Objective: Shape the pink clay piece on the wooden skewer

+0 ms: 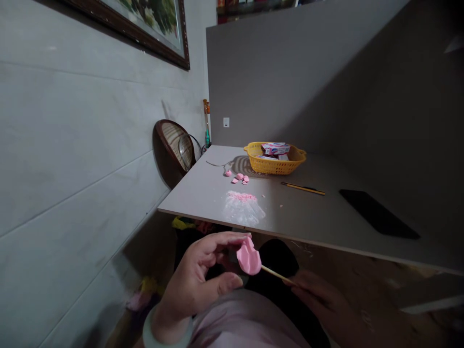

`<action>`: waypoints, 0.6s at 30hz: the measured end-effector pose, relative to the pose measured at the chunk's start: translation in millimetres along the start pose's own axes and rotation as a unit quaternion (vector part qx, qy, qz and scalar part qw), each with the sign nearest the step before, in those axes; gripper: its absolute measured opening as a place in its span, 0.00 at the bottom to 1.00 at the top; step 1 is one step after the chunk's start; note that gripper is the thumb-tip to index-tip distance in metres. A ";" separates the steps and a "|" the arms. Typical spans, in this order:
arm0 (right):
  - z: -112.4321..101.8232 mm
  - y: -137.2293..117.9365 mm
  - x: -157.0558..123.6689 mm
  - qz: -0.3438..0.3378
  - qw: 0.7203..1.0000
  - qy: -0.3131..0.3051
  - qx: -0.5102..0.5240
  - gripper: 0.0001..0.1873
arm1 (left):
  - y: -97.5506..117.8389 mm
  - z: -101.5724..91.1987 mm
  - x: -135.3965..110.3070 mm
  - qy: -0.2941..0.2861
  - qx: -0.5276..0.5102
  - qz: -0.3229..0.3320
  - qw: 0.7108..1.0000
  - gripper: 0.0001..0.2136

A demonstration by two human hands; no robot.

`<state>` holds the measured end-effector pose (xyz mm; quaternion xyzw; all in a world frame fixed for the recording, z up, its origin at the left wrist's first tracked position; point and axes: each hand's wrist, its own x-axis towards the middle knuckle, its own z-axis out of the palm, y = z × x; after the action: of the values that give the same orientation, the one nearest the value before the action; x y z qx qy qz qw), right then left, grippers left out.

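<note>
A pink, tulip-like flower head (248, 257) with overlapping petals sits on the end of a thin wooden stick (274, 274), in front of my body and below the table edge. My right hand (321, 297) is in shadow and pinches the stick's other end. My left hand (210, 270) curves around the flower head's left side, with thumb and fingers apart. Its index fingertip is by the top petal; whether it touches cannot be made out. On the table, several small pink pieces (239, 177) lie behind a patch of white powder (244, 212) with pink crumbs.
At the back of the grey table (195, 195) stands a yellow basket (275, 166) holding small boxes. A yellow-and-black pencil or knife-like tool (303, 188) and a flat black slab (379, 212) lie to the right. A woven round tray (176, 145) leans against the left wall.
</note>
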<state>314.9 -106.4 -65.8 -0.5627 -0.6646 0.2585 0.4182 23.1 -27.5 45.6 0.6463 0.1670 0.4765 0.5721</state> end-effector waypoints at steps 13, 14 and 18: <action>1.6 -5.2 -5.1 0.006 0.988 0.104 -0.113 0.14 | -15.2 -1.1 10.4 0.135 0.046 -0.079 0.987 0.16; 1.1 -6.8 -5.4 0.008 0.987 0.107 -0.119 0.15 | -15.7 -1.2 11.3 0.141 0.045 -0.085 0.985 0.16; -3.0 -16.1 -4.5 0.004 0.983 0.131 -0.130 0.16 | -16.5 -0.6 13.2 0.159 0.046 -0.086 0.982 0.16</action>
<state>309.0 -114.9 -52.3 -0.6437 -0.6298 0.0954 0.4241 34.5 -12.3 36.3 0.5709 0.3326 0.5142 0.5469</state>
